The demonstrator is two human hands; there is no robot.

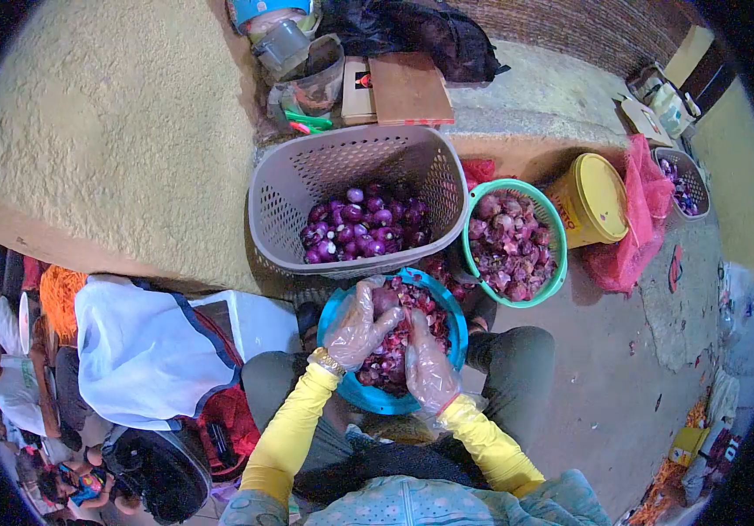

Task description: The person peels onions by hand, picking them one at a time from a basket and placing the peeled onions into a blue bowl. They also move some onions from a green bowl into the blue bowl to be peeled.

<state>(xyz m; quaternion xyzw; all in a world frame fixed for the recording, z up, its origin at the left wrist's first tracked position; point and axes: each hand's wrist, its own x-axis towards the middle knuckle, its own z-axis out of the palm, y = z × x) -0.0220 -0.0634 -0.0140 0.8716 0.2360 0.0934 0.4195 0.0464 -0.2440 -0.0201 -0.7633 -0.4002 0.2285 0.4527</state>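
Both my hands wear clear plastic gloves over a blue basin (pixel 331 309) of red onions and loose purple skins (pixel 385 364). My left hand (pixel 355 326) curls around a red onion (pixel 385 301), its thumb stretched along the lower side. Facing it, my right hand (pixel 430 368) has its fingers drawn together and pointing toward that onion. Anything thin in the right fingers is too small to make out. Just beyond the basin stands a grey-brown perforated basket (pixel 285 206) holding peeled purple onions (pixel 359 226).
To the right are a green-rimmed basket (pixel 561 237) of unpeeled onions, a yellow lidded bucket (pixel 600 200) and a pink mesh sack (pixel 642 210). Cardboard (pixel 412 88) lies on the ledge behind. White cloth (pixel 145 351) covers something at left; other people sit beyond it.
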